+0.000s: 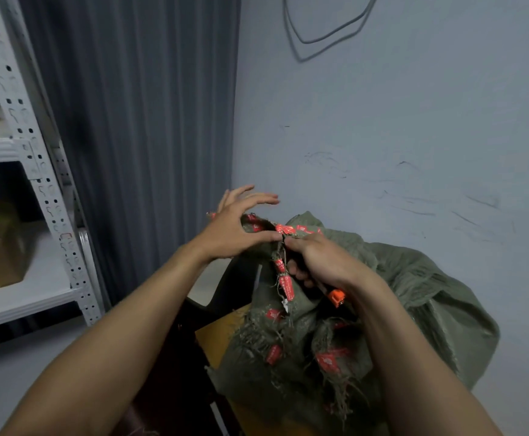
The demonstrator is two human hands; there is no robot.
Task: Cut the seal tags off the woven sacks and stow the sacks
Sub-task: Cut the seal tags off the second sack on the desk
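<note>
open air above the sacks (pixel 414 278); shelf rack (pixel 46 184) crowds the left

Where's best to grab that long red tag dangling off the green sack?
Probably pinch the long red plastic seal tag at its free lower end, from the left: it hangs off the green woven sack, with the right hand beside it.
</note>
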